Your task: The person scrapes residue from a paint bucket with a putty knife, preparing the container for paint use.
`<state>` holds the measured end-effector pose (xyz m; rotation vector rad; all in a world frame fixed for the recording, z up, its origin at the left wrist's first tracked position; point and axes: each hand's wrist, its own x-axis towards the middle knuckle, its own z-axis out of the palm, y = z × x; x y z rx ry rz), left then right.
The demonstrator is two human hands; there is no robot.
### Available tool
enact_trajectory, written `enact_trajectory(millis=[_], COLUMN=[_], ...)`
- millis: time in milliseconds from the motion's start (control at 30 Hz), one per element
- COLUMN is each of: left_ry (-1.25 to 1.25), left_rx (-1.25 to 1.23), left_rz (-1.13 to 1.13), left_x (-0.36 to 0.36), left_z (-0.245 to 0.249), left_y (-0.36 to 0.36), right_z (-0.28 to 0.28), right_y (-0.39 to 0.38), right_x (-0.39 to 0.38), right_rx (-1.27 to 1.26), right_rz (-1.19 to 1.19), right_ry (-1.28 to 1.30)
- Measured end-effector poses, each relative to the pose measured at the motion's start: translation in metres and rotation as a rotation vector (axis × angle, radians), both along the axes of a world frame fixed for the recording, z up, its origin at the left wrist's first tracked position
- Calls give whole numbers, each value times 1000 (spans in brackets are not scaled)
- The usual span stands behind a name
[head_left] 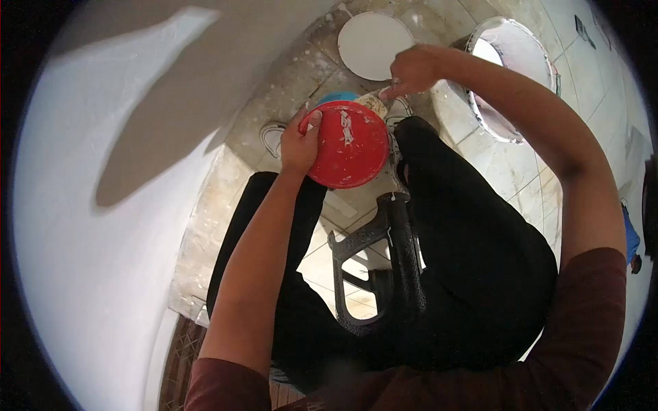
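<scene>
My left hand (302, 145) grips the left edge of a red round disc (348, 154), like a lid or the base of a bowl, with white smears on it. Behind its upper edge shows a strip of something blue (336, 97). Closed fingers of my right hand (417, 70) hold a flat cream-coloured piece (371, 104), perhaps a scraper blade, which meets the disc's upper right edge. Its handle is hidden in the hand. Just beyond lies a round white surface (373, 44), either a lid or a full bucket.
An open bucket (475, 113) with white-smeared walls stands at right. Between my legs is a black speckled frame with a loop handle (337, 274). A white wall (82, 260) rises at left. Tiled floor (582, 89) with white spatters spreads ahead. A person in blue (630, 233) is far right.
</scene>
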<state>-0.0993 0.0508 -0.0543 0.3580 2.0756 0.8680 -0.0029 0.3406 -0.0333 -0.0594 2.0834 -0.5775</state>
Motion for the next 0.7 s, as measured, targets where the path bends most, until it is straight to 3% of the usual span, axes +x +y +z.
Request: enact_trajectory(millis=[133,233,367,500,600,700], left_ry=[109,100,62,73,70,14], left_rx=[53,-53,-16,-18,-27,-29], left_rz=[-55,-82,-31,-38,-25,-44], left_x=[-2,-3,0,-1,-2,-3], left_z=[-7,-9,-4,-7,-7,-8], left_y=[-1,-1,2,0,0,-2], right_z=[-15,-3,-9,-20,-5,-7], right_y=[-8,-8,-4,-44,-50,-30], right_x=[34,23,13,75,79,63], right_rx=[-79,-80,-17,-271,-269,-237], right_rz=[-143,-57,70,-325,-459,-277], right_ry=[15,48,131,111,95,87])
